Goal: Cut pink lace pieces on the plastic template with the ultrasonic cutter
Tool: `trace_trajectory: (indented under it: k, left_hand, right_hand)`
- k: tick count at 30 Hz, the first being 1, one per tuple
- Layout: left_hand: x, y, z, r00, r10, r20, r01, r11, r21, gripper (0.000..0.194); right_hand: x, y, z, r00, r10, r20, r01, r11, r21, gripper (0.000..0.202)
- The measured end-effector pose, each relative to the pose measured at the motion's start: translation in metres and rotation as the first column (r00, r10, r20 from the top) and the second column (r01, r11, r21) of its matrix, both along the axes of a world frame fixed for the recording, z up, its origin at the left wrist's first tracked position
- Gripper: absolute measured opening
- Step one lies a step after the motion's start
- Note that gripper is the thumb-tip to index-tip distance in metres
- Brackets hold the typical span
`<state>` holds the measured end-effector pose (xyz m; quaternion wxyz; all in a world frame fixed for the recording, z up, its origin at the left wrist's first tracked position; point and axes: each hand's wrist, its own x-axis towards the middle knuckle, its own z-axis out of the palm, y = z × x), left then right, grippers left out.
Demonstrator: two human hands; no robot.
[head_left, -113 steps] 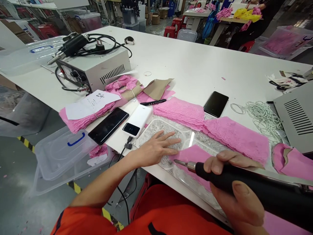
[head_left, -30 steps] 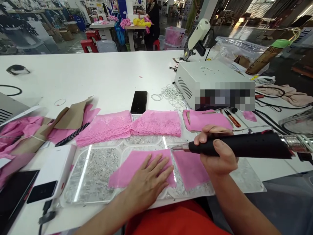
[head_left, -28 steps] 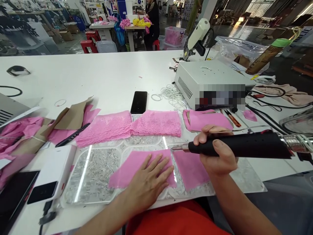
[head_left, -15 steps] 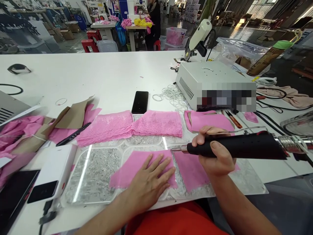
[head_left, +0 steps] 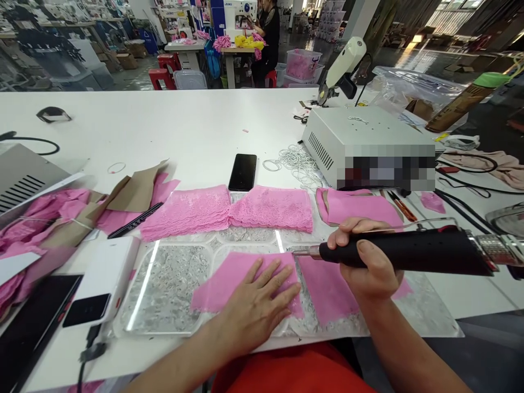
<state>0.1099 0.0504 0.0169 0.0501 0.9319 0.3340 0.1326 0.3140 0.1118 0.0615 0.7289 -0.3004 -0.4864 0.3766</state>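
Observation:
My left hand lies flat with its fingers spread on a pink fabric piece, which rests on a clear patterned mat. In my right hand is a black-handled tool with a thin metal tip, held nearly level and pointing left. Its tip is at the top right corner of the fabric under my left hand; whether it touches, I cannot tell. A second pink fabric piece lies just to the right, partly covered by my right hand. Behind them are two stacks of pink lace.
A phone and tangled white elastic lie behind the lace. A grey machine box stands at the right with cables. At left are a white power bank, a black pen and bundled pink fabric.
The head view has shifted slightly, so everything sits a little farther right. Both hands keep their places relative to the fabric, and the tool's tip stays by the same corner.

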Motion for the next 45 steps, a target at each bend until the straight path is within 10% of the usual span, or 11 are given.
trace_trajectory:
  k: [28, 45]
  left_hand:
    - [0.002, -0.007, 0.007, 0.997, 0.038, 0.060, -0.043, 0.996, 0.076, 0.042]
    - [-0.088, -0.054, 0.003, 0.908, 0.359, 0.218, -0.396, 0.904, 0.160, 0.031]
  right_hand:
    - [-0.001, -0.003, 0.005, 0.998, -0.056, 0.006, 0.056, 0.997, -0.046, 0.009]
    - [-0.086, -0.002, 0.009, 0.981, 0.193, -0.014, -0.193, 0.981, -0.023, 0.010]
